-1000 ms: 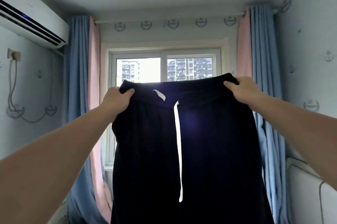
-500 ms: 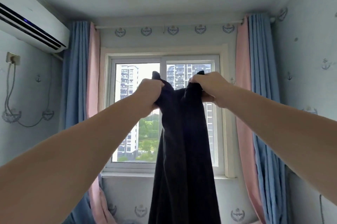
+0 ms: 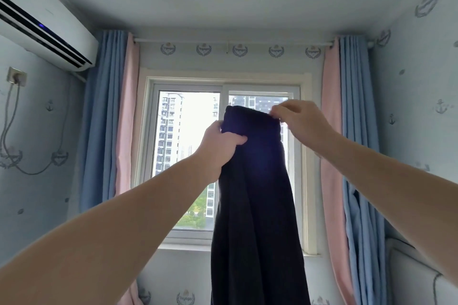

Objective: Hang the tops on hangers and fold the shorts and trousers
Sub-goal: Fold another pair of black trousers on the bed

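Hands drawn slightly apart since half second ago; dark navy soft-fabric trousers (image 3: 257,205) doubled lengthwise, hanging mid-air before white-framed window (image 3: 188,131); left hand (image 3: 221,142) grips waistband's left edge, fingers curled; right hand (image 3: 301,121) pinches upper right corner.

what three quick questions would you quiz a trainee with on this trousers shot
1. True or false: the left hand grips the dark trousers, which hang in the air.
2. Which pinches the top corner of the waistband? A) right hand B) left hand C) neither
3. Fill in: directly behind the trousers is a ___.

Key: 1 true; 2 A; 3 window
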The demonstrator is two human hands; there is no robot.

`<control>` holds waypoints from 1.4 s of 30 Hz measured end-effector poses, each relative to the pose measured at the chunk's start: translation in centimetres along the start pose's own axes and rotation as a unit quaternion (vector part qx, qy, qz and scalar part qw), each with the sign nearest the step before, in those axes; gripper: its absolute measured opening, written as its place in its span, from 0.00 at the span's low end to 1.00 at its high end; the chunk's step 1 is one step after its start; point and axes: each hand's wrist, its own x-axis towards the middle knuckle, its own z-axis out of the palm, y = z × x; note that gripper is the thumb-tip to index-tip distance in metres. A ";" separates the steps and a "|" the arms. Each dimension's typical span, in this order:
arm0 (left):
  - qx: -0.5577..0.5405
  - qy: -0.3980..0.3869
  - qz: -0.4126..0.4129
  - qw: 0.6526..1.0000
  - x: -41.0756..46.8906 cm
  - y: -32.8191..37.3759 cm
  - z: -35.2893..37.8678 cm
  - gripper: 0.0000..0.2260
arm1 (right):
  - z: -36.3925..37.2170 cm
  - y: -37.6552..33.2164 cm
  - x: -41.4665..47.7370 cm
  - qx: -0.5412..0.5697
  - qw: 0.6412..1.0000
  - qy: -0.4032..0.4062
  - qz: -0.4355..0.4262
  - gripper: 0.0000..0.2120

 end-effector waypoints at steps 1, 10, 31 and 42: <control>-0.009 -0.002 -0.003 1.000 0.1 0.0 -1.1 0.15 | 0.2 1.0 -0.3 -0.030 0.999 0.028 0.014 0.13; -0.052 -0.100 -0.060 0.992 1.7 1.0 -12.2 0.12 | 8.6 2.9 -5.2 0.356 0.836 -0.308 0.282 0.37; 0.309 0.035 0.164 0.936 -4.3 6.3 -29.0 0.20 | 17.6 -18.8 -6.6 0.202 0.955 -0.035 0.215 0.14; 0.259 0.041 0.151 0.953 -18.2 12.3 -31.3 0.20 | 12.7 -28.6 -16.5 0.206 0.962 -0.031 0.176 0.08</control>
